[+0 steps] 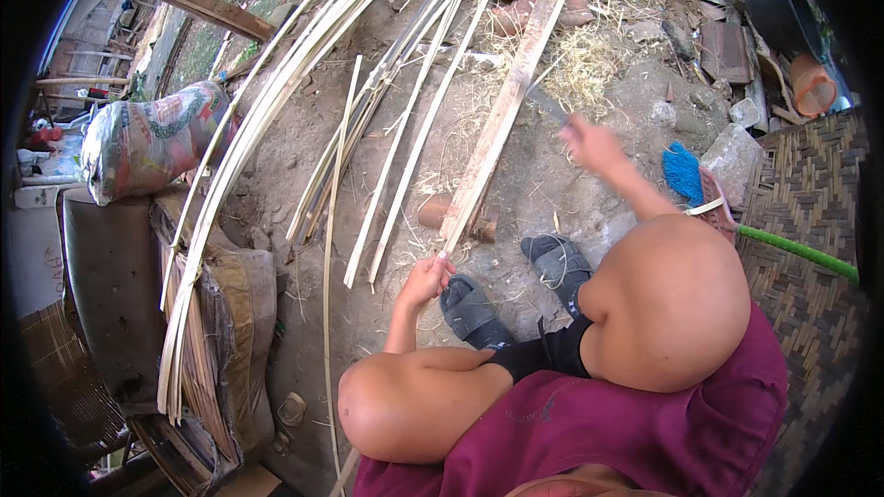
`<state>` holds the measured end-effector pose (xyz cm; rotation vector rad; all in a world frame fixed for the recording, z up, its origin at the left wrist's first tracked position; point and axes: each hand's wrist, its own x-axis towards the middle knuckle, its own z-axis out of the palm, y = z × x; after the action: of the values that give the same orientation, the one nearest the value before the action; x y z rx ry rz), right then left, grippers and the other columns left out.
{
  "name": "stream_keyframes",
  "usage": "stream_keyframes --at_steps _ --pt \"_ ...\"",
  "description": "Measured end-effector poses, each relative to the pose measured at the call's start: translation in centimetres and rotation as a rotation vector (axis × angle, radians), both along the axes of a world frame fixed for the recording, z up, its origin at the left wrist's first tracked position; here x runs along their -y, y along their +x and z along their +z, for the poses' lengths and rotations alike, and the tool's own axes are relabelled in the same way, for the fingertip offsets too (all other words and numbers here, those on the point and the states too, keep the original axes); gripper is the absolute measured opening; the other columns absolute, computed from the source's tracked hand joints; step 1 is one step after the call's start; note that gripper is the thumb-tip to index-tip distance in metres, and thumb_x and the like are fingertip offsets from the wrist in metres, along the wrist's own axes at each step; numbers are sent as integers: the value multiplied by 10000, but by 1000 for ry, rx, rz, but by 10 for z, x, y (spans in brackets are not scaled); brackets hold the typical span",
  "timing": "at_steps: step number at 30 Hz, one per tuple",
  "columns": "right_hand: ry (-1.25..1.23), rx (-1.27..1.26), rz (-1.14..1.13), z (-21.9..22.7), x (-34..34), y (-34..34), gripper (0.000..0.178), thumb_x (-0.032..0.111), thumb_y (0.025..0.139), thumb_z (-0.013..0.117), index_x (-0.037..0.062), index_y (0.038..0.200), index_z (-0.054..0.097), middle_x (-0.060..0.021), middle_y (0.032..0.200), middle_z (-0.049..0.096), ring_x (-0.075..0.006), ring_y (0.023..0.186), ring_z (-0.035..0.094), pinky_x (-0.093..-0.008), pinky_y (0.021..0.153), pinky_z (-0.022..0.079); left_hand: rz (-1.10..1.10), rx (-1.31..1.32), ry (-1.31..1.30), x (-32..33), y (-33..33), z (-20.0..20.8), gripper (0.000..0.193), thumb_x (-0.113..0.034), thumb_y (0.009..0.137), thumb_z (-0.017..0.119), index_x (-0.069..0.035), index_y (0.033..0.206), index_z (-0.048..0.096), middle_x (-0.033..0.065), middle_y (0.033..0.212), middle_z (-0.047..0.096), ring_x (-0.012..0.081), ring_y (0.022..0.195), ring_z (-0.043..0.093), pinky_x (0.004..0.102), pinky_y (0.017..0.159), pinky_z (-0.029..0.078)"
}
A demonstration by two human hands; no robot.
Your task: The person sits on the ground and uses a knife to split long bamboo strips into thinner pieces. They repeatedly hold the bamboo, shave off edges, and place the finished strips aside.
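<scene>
Well left of the wooden plank [505,97] lies a stuffed sack [157,140]; between sack and plank stretch a bundle of pale strips [267,101] and some loose strips [416,143]. At the plank's near end, the left hand [426,280] pinches a thin strip [504,129] running along the plank's right edge. Just right of the plank, the blurred right hand [592,147] grips a knife [549,108]; whether its blade touches the strip, I cannot tell. Farther right of the plank is a blue brush [682,174].
</scene>
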<state>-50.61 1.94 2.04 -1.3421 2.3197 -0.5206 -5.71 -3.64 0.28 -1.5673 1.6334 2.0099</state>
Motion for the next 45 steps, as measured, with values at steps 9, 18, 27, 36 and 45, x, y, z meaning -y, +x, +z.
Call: stream_keyframes --at_steps 9,18,27,36,45 --pt "-30 121 243 -28 -15 49 477 508 969 527 171 1305 568 -237 876 686 -433 819 672 -521 746 541 132 -78 29 -15 54 -10 427 -396 1040 502 -13 940 662 1 636 556 84 488 455 252 451 381" --pt "1 10 460 -16 -28 61 462 531 951 536 228 1296 584 -216 910 698 -410 870 681 -517 797 543 17 -52 -293 -8 52 -15 434 -392 1044 497 -41 853 666 -19 613 534 63 514 459 254 487 373" --pt "49 -58 593 9 -15 74 418 501 960 546 210 1256 593 -226 938 705 -414 938 680 -511 860 529 96 10 -347 -11 54 3 337 -310 1033 527 -27 895 650 0 625 575 84 525 519 259 499 419" --pt "-60 122 259 2 -20 75 376 423 975 547 194 1273 568 -224 834 687 -445 778 671 -537 693 537 -103 71 -739 -12 20 -11 333 -301 1020 513 -6 883 586 135 644 614 277 570 619 427 530 469" --pt "-58 -192 -150 -34 -4 -41 404 417 986 519 168 1299 582 -219 875 701 -430 840 680 -531 714 522 -289 281 -806 -22 8 17 435 -364 1045 418 -4 888 606 261 761 654 436 750 662 532 666 489"
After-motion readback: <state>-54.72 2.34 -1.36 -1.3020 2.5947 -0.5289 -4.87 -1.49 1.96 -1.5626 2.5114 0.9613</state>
